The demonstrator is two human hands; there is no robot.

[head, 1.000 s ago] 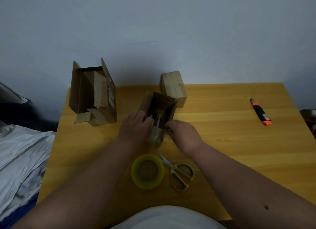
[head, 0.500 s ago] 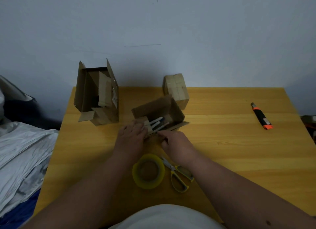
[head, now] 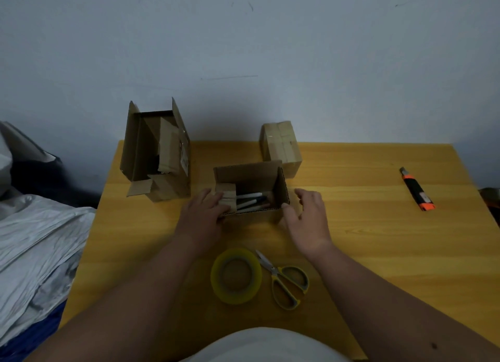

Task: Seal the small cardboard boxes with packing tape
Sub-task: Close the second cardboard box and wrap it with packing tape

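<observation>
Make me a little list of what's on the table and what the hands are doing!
open box: flaps up, pens inside
left hand: fingers on the box's left flap
right hand: open, at the box's right end
taped box: behind, closed
big box: far left, open
tape: near edge, untouched
scissors: right of the tape
knife: far right
table: yellow wood
</observation>
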